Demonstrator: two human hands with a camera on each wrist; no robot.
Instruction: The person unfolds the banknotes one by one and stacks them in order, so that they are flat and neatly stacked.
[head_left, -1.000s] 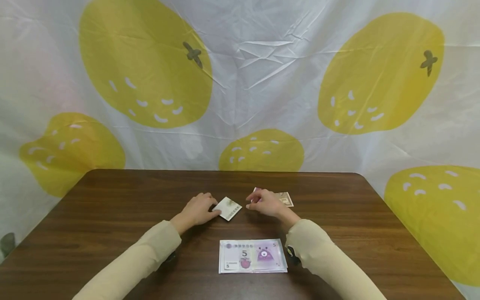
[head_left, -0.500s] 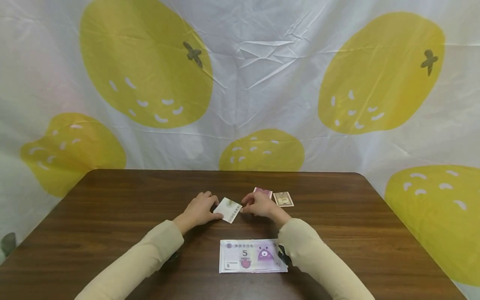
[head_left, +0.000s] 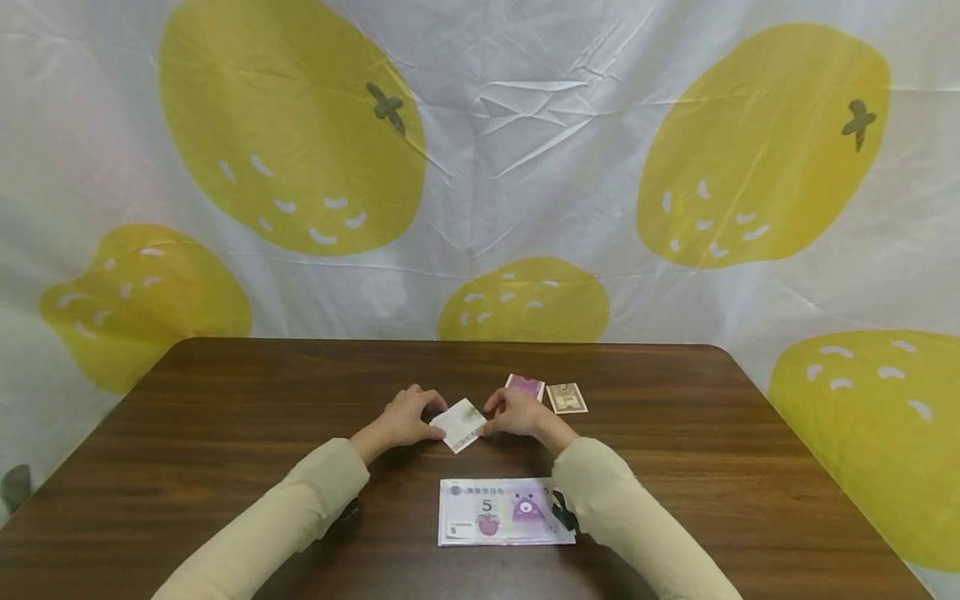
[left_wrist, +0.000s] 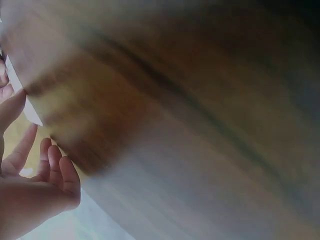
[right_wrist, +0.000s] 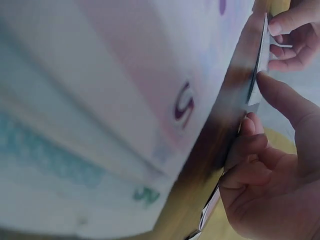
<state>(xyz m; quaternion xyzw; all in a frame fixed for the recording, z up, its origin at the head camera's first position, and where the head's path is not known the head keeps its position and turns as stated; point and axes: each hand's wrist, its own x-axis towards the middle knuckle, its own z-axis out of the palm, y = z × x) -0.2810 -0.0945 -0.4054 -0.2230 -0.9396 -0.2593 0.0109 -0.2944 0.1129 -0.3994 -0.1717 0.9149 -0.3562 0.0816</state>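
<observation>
A white piece of folded paper money (head_left: pixel 457 423), with a printed patch and strip, lies between both hands in the head view. My left hand (head_left: pixel 405 418) pinches its left corner, thumb in front and index finger behind. At the opposite corner my right hand (head_left: pixel 519 412) pinches the edge with thumb and index finger, its other fingers curled. In the left wrist view the paper (left_wrist: pixel 31 112) shows as a thin white edge by the left thumb. The right wrist view catches the paper (right_wrist: pixel 257 82) edge-on, with the right thumb against it.
A pile of purple toy banknotes (head_left: pixel 502 508) marked 5 lies nearer on the brown table (head_left: pixel 300 383); the right wristband overlaps it. Behind the right hand are a small purple folded note (head_left: pixel 529 384) and a brown one (head_left: pixel 567 398). A lemon-print cloth (head_left: pixel 525 183) hangs behind.
My right hand has moved left onto the folded money's right corner, uncovering the purple and brown notes. The folded money has shifted slightly right and nearer, the left hand moving with it.
</observation>
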